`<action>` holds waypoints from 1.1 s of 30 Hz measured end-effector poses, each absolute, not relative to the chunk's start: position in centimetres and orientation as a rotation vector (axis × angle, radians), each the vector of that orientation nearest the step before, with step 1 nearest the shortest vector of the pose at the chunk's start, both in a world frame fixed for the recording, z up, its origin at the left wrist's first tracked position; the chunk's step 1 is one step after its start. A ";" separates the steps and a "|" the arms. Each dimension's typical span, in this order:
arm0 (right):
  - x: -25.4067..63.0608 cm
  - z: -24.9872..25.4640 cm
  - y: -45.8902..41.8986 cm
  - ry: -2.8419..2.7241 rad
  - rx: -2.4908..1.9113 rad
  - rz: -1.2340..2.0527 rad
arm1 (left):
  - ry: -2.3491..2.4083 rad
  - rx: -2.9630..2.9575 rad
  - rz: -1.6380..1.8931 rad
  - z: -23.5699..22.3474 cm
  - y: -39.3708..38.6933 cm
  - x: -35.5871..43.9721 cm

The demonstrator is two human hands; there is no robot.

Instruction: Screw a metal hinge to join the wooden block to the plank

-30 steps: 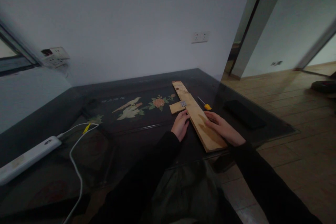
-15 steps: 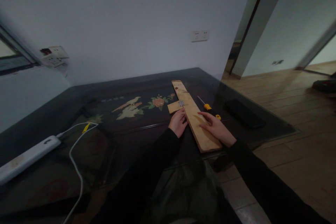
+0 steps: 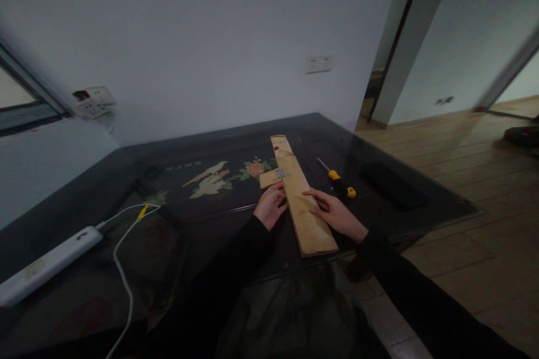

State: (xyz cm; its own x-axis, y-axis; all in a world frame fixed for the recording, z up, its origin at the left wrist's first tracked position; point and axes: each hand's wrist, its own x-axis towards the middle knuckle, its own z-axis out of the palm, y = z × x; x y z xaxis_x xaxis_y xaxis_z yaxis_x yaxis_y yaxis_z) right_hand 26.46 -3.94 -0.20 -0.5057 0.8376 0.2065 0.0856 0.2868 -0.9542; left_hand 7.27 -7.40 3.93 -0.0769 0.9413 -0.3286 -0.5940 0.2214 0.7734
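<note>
Long board: the long wooden board (image 3: 305,207) lies flat on the table (image 3: 214,247), its far end toward 11 o'clock and its near end toward 5, close to the table's front edge.
Side piece: a small wooden piece (image 3: 268,179) sits at the board's 10 o'clock, against its left edge, with a small grey metal plate (image 3: 280,173) where the two meet.
Shift: the near end of the board has swung toward 9 o'clock compared with the earlier frames, and the side piece has gone the same way; the board now points more nearly straight away from the person. The two appear to move as one, which suggests they are joined or kept pressed together.
Left hand (image 3: 272,206): partly curled, fingertips at the board's left edge just below the side piece; whether it grips anything I cannot tell.
Right hand (image 3: 339,216): loosely open, fingers and thumb spread, resting on the board's right side without closing round it.
Screwdriver (image 3: 334,175): at 2 o'clock, apart from the board; its handle, earlier partly hidden by the right hand, now shows in full.
Dark flat object (image 3: 393,185): toward 3 o'clock.
White power strip (image 3: 50,263): toward 8 o'clock, its cable (image 3: 122,269) beside it.
</note>
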 end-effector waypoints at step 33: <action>22.5 0.2 -7.3 -2.044 -0.772 1.131 | 1.064 0.485 1.355 5.0 -12.8 3.0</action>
